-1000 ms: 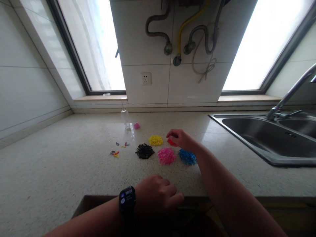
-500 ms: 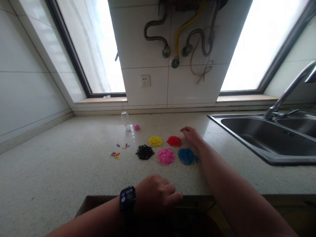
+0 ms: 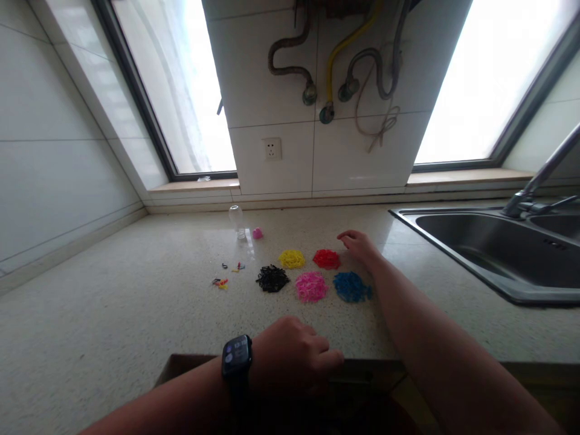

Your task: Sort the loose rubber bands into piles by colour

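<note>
My right hand (image 3: 360,243) is on the counter just right of the pile of red rubber bands (image 3: 326,259), fingers stretched out and apart from it, with nothing seen in them. Below that hand is a pile of blue rubber bands (image 3: 350,287). Piles of pink bands (image 3: 311,286), black bands (image 3: 272,278) and yellow bands (image 3: 291,259) lie to the left. At the counter's front edge my left hand (image 3: 294,351) rests with its fingers curled in; its palm is hidden. A black watch (image 3: 237,355) sits on the left wrist.
Small groups of mixed-colour bands (image 3: 220,283) lie left of the black pile. Behind them stand a clear bottle (image 3: 236,222) and a pink cap (image 3: 257,233). A steel sink (image 3: 475,257) with a tap (image 3: 534,187) is set into the counter (image 3: 136,314) on the right.
My right hand has moved right, off the red pile, which now shows whole. It has stayed beside it for the last half second. My left hand stays at the edge.
</note>
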Demonstrator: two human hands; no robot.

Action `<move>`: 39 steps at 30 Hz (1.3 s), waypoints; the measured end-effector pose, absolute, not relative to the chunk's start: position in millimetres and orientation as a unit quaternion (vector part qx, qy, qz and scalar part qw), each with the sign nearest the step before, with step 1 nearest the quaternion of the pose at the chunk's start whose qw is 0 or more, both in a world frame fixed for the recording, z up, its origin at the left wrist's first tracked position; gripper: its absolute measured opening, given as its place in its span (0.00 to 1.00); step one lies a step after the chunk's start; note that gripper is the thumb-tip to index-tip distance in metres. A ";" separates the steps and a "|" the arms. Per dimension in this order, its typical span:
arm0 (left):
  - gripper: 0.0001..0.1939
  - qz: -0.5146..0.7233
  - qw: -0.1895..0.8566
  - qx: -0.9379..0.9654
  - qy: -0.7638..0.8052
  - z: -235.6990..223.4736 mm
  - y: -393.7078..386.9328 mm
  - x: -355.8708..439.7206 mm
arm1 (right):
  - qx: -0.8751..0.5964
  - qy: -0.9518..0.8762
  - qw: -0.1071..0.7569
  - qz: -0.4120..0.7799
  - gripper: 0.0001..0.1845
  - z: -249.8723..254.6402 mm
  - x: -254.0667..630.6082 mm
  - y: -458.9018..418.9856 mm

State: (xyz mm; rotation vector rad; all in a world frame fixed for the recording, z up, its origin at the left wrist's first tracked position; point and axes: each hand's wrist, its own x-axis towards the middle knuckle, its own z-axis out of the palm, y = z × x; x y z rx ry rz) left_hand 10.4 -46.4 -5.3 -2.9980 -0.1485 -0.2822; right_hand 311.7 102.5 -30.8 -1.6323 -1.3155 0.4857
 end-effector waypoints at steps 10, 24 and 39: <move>0.14 -0.104 -0.010 -0.962 -0.251 50.3 29.3 -42.6 | -0.677 -0.549 0.457 0.178 0.18 -34.6 315.2 108.8; 0.16 -0.057 0.005 -0.900 -0.431 21.2 107.3 -120.0 | -0.690 -0.551 0.443 0.151 0.18 -33.0 315.1 110.2; 0.17 -0.120 -0.081 -0.880 -0.452 28.1 118.8 -125.6 | -0.696 -0.540 0.450 0.150 0.17 -30.4 313.5 109.8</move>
